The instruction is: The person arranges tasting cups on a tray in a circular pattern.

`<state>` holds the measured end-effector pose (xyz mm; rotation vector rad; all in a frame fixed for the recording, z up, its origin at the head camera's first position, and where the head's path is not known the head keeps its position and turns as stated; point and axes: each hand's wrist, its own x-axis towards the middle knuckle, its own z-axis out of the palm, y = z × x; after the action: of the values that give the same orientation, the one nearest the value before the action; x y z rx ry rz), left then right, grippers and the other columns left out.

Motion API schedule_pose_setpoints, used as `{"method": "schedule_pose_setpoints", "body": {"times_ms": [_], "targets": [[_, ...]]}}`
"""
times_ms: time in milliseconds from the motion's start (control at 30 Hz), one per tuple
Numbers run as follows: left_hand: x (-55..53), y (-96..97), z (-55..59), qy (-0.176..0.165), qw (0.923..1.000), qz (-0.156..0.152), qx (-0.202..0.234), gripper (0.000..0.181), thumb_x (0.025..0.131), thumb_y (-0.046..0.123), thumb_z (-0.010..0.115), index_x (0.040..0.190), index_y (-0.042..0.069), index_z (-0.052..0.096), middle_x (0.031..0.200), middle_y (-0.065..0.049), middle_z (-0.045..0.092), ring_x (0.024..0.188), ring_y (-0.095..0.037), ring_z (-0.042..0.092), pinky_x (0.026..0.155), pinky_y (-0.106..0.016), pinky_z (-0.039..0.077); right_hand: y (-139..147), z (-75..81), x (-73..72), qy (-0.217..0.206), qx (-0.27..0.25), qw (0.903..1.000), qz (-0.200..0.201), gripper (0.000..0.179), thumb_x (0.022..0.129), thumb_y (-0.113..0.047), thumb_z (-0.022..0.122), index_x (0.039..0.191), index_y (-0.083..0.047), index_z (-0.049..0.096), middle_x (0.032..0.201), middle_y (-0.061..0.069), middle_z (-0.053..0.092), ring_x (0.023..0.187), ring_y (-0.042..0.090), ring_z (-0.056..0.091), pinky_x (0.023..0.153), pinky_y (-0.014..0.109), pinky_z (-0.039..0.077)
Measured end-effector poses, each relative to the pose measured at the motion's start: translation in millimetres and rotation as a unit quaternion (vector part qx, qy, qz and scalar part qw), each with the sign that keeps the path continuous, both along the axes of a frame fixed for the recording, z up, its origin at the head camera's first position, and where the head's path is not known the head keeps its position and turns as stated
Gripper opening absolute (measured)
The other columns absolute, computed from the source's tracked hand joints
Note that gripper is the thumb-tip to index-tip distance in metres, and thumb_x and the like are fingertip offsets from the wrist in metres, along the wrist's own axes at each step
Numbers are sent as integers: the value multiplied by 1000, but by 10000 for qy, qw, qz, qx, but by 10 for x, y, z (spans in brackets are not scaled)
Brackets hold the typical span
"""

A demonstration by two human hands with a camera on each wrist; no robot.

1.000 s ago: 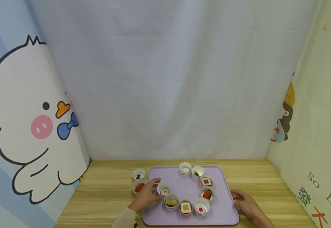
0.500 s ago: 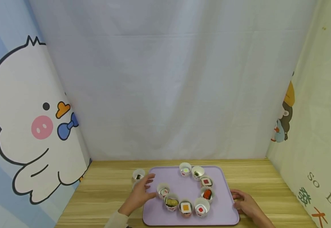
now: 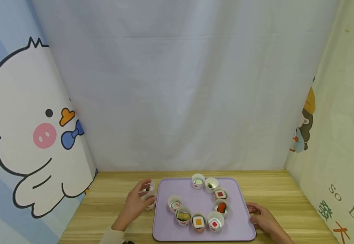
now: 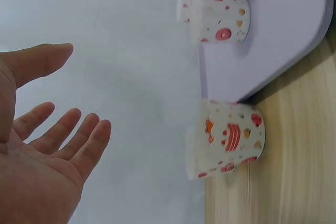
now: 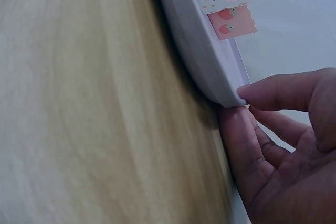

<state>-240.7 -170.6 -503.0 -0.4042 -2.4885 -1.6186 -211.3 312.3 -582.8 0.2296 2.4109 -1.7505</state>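
Observation:
My left hand [image 3: 134, 202] hovers at the left of the tray, fingers spread and holding nothing. Just beyond its fingertips are two paper cups on the table, the nearer cup [image 3: 150, 204] partly covered by the fingers. In the left wrist view the palm [image 4: 47, 177] faces a white cup [image 4: 233, 137] printed with donuts and a cake. At the right side of the lilac tray [image 3: 239, 225], my right hand [image 3: 263, 218] grips the rim. The right wrist view has the thumb on top of the tray edge [image 5: 207, 56], with the fingers below and beside it.
Several paper cups holding sushi pieces form a curve on the tray, among them one with a yellow piece [image 3: 183, 217] and one with an orange-topped piece [image 3: 221, 207]. A white cloth [image 3: 189, 101] hangs behind the wooden table [image 3: 103, 210].
My left hand has let go of the cup with the white-and-red piece on the tray's left and moved left, off the tray to the two table cups. The right hand stays put.

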Motion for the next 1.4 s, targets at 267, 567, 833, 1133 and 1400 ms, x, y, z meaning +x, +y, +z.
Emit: {"method": "schedule_pose_setpoints", "body": {"times_ms": [267,567,833,1133,1400], "targets": [[-31,-232,-3,168,9993,334,-28,67,79,1,77,139,9,49,139,-16,55,127,-37,54,99,-44,50,-10,4,12,-12,-2,10000,-35,70,71,12,58,139,11,43,111,18,56,84,19,61,68,38,58],[-64,-382,-122,-439,9978,494,32,69,84,7,74,144,7,40,146,-19,47,135,-39,46,107,-50,43,1,20,2,-23,4,10000,32,71,71,11,58,140,11,42,112,18,56,84,19,61,68,38,59],[-80,-404,-303,-802,9952,536,171,80,82,5,75,148,0,31,153,-25,36,140,-45,37,112,-52,36,-6,24,9,10,6,10000,39,70,71,11,58,139,11,42,113,20,55,84,19,61,68,38,59],[-133,-406,-535,-1237,9900,618,291,86,78,6,78,147,-6,28,150,-32,34,136,-53,38,112,-57,34,-13,40,14,-19,-8,10000,38,70,71,11,57,139,11,43,112,19,56,84,19,61,68,38,58],[-177,-333,-654,-1250,9900,557,357,86,76,5,80,145,-8,30,149,-33,36,135,-52,38,112,-57,34,-9,30,12,12,-50,10000,81,71,71,12,57,140,12,41,112,19,55,84,20,62,69,39,59]]}}
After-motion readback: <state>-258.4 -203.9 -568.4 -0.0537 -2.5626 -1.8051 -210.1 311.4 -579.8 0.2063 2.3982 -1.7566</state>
